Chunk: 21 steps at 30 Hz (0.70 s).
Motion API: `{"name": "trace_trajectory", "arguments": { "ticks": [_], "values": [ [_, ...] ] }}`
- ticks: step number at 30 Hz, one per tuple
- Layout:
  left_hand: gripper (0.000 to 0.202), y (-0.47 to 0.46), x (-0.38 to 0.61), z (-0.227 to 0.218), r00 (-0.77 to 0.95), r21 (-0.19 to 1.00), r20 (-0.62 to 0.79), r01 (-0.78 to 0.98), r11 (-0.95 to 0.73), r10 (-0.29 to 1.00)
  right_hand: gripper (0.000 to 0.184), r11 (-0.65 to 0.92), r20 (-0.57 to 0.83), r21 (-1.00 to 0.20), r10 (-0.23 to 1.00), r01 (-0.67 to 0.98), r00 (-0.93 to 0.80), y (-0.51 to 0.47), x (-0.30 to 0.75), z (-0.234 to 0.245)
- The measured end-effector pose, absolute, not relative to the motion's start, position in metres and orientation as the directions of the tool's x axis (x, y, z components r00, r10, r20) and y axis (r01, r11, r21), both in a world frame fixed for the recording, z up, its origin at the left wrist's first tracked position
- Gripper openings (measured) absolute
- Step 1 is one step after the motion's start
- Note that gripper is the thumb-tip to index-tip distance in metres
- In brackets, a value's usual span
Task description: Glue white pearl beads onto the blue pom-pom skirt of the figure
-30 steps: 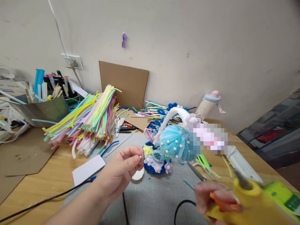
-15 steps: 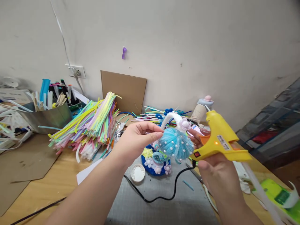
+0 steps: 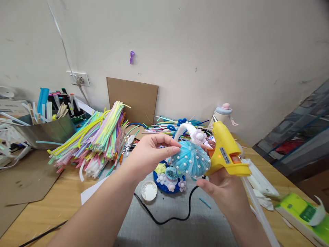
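My right hand (image 3: 218,192) is wrapped around a yellow hot glue gun (image 3: 226,147), its metal nozzle pointing up and to the left. The gun's body overlaps the right edge of a blue fuzzy dome (image 3: 191,159) dotted with white pearls. At the dome's left edge, my left hand (image 3: 156,151) is closed in a pinch; what lies between its fingertips is hidden. A curved white pipe-cleaner stem (image 3: 186,127) with a pale purple flower (image 3: 199,136) rises above the dome. Below is a dark blue round base (image 3: 164,187) with small flowers.
A small dish of white pearls (image 3: 149,191) sits on the grey mat (image 3: 164,235). A black cord (image 3: 164,219) loops across it. A pile of pastel pipe cleaners (image 3: 95,140) and a metal container (image 3: 48,132) of sticks stand left. A green packet (image 3: 303,216) lies right.
The glue gun and my right hand have moved left, closer to the dome, and the gun has turned. My left hand keeps its pinch at the dome's edge. The view has shifted slightly.
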<state>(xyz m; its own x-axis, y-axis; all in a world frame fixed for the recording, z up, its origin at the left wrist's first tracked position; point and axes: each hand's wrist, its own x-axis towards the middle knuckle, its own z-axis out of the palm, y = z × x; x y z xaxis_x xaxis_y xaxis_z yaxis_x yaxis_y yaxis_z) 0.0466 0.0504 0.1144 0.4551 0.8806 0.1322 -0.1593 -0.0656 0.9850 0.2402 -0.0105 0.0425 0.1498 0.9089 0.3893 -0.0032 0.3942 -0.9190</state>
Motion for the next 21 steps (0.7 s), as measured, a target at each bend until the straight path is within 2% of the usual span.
{"name": "trace_trajectory", "arguments": {
  "ticks": [9,21],
  "values": [
    [0.015,0.0487,0.045,0.1176,0.464,0.99,0.119,-0.126,-0.068,0.878,0.082,0.345,0.351,-0.936,0.914,0.067,0.204,-0.0126,0.2368,0.0397],
    [0.011,0.0516,0.0396,0.1223,0.461,0.977,0.171,0.036,-0.211,0.871,0.08,0.357,0.371,-0.928,0.908,0.105,0.193,-0.0129,0.2403,0.033]
  ]
}}
